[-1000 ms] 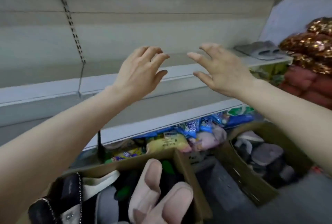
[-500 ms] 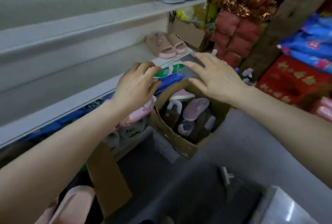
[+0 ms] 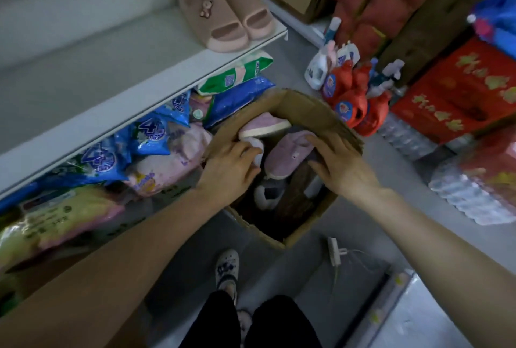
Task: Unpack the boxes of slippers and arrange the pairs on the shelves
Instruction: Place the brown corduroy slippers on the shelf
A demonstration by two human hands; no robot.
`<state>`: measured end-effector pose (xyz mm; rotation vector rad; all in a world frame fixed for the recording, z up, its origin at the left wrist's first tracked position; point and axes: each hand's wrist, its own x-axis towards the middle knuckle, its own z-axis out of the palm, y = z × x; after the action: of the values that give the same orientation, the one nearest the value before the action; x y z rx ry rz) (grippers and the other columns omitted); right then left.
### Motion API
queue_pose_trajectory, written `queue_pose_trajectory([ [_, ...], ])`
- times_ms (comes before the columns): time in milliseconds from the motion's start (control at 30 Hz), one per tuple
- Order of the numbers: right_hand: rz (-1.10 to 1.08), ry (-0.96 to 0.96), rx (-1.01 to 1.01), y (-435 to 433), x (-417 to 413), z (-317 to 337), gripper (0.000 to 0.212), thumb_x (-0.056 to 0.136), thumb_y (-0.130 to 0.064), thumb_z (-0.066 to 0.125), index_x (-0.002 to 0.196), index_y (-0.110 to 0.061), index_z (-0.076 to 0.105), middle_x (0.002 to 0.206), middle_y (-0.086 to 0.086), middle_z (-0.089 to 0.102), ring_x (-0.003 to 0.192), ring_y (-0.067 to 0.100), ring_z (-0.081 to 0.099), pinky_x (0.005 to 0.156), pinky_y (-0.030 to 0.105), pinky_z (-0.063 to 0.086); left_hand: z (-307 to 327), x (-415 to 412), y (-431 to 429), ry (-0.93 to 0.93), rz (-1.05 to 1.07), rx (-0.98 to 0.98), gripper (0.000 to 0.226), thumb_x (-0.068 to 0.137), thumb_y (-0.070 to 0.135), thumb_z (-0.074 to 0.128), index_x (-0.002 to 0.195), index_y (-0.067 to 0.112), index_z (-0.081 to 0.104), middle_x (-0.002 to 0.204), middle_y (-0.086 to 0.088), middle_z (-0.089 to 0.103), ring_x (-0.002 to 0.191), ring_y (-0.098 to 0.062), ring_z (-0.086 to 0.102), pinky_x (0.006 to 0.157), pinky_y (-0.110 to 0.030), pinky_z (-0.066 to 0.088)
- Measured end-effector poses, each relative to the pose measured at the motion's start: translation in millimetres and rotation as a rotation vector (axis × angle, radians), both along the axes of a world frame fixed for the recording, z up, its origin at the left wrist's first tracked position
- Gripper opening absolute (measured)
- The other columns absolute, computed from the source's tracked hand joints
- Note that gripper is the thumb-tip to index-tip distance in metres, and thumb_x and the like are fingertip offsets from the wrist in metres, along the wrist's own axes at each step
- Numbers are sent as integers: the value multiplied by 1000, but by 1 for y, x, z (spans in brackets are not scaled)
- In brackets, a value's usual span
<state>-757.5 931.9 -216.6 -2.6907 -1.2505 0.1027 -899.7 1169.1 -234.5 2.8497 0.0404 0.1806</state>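
We've dropped from shelf (image 3: 97,68) to box (image 3: 307,107) for another pair: right hand (image 3: 340,166) flat on a slipper (image 3: 287,152), left hand's (image 3: 229,169) grip unclear.

We see a grey floor (image 3: 293,278) under dim light. A white shelf (image 3: 111,68) runs along the left, with bags (image 3: 150,135) packed beneath. Red cartons (image 3: 460,91), bottles (image 3: 346,102) and water packs (image 3: 469,197) crowd the right.

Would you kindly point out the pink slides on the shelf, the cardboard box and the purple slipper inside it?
pink slides (image 3: 221,14): head view, strap of the bear-charm slide.
cardboard box (image 3: 312,113): head view, inside of far wall.
purple slipper (image 3: 287,154): head view, its upper.
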Motion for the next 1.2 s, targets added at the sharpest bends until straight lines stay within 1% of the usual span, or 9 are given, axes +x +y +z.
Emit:
queue_pose_trajectory([
  [200,-101,194,-146,-11,42,-58,54,102,-40,43,153,-32,25,150,3,35,132,29,42,105,42,43,-67,42,-13,160,19,-57,38,87,34,63,121,17,62,120,-8,61,104,-29,58,76,-36,54],
  [467,-20,363,-370,-15,122,-157,60,101,-38,48,154,-26,24,153,7,33,133,28,41,105,37,43,-153,77,-30,380,248,-135,46,88,34,63,130,16,56,130,-10,56,116,-34,54,82,-40,53],
  [633,42,396,-448,-21,157,-214,38,102,-40,38,130,-21,54,124,4,54,116,24,51,98,37,46,-203,98,-44,532,402,-202,54,92,34,57,141,17,44,142,-9,43,129,-30,39,95,-41,45],
  [700,94,427,-565,-20,159,-226,46,100,-46,28,114,-19,61,107,2,56,107,23,52,93,36,46,-221,105,-45,582,442,-188,57,93,32,56,144,18,37,147,-8,36,133,-30,34,101,-41,42],
  [767,76,431,-537,-19,155,-236,37,97,-43,46,121,-16,55,117,8,51,112,27,50,91,38,48,-236,112,-42,641,467,-152,61,93,29,56,147,16,31,151,-10,29,138,-31,28,107,-41,37],
  [900,47,625,-552,-12,151,-252,86,82,-36,74,149,-24,20,145,14,24,124,38,45,97,45,48,-260,121,-25,763,448,-68,66,97,27,50,152,13,17,159,-10,14,147,-31,11,115,-44,27],
  [1000,79,728,-625,-13,159,-259,102,79,-30,79,154,-28,10,155,14,15,130,39,43,104,46,44,-262,130,-12,709,396,-12,52,95,30,52,142,11,41,152,-9,32,146,-32,16,113,-46,27],
  [1067,117,649,-557,-17,160,-256,81,88,-24,69,153,-27,21,153,13,27,121,37,53,100,43,48,-256,138,-7,683,359,19,40,93,32,52,127,12,55,139,-10,48,141,-32,26,111,-43,26],
  [1200,55,495,-360,-7,173,-238,30,96,-12,48,122,-20,61,112,9,65,97,27,63,86,38,51,-232,146,-1,790,347,-35,29,96,32,49,121,20,57,127,-3,51,129,-24,37,105,-35,32],
])
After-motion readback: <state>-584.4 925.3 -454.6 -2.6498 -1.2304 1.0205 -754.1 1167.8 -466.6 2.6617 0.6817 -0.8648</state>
